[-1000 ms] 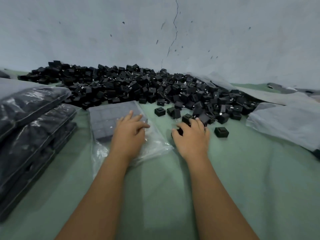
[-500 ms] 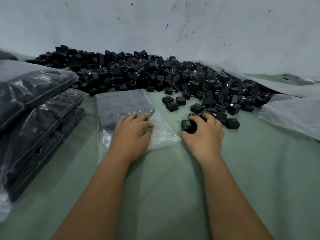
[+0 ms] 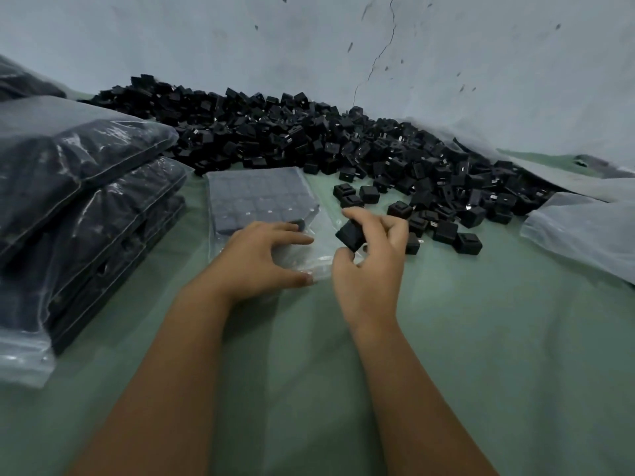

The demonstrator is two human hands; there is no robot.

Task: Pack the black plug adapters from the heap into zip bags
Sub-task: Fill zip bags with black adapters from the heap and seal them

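**One adapter lifted beside the open bag**

The person's right hand was raised just above the green worktop, its grip closed on a single black plug adapter, pinched between thumb and curled fingers. The adapter sat tilted in that grip, right at the near right corner of a clear zip bag that lay flat on the worktop.

The left hand rested on the near, open end of that bag, fingers spread and fairly straight, thumb stretched along the bag's edge; its grip was wide and held nothing that I could make out beyond pressing the plastic down. Inside the bag, at its far end, adapters were already laid in neat flat rows.

Behind the bag ran the heap, a long black bank of adapters lying against the pale, cracked wall. A few loose adapters had spilled forward from it and lay on the worktop just to the right of the right hand.

On the left stood a stack of filled bags, dark and glossy, piled one upon another. On the far right lay a slack sheet of clear plastic, well apart from both hands.
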